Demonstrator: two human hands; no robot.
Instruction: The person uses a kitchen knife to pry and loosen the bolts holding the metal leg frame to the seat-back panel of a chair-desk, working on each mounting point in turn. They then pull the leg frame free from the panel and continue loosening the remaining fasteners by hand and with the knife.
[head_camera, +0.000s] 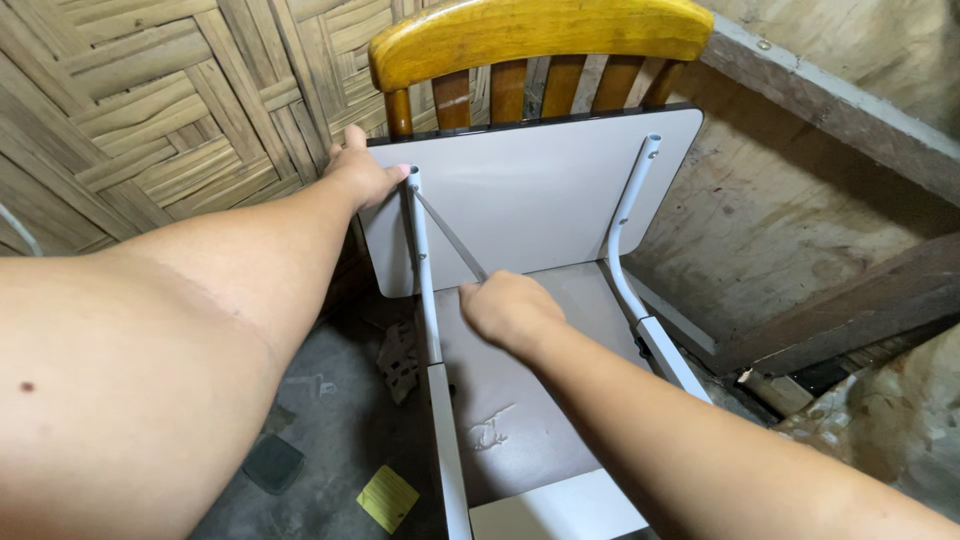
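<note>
A small folding table (530, 200) lies tipped on its side on the floor (330, 420), its pale grey underside facing the camera and its dark-edged panel standing nearly upright against a wooden chair (540, 40). Two light grey metal legs run from the panel toward the viewer: the left leg (425, 290) is straight, the right leg (625, 230) curves near its lower part. A thin metal brace rod (450, 235) slants from the top of the left leg down toward the middle of the table.

The left hand (362, 172) grips the upper left corner of the panel just where the left leg joins it, fingers curled over the edge and closed on it. The right hand (510, 308) is closed in a loose fist around the lower end of the brace rod, knuckles facing up; the fingertips are hidden under the hand.

The chair behind has a glossy yellow-brown top rail and darker slats showing above the panel. A woven bamboo wall (150, 100) fills the left side, and rough plywood boards (800, 200) the right. On the dark floor lie a yellow paper scrap (388, 497) and a dark flat piece (272, 463).
</note>
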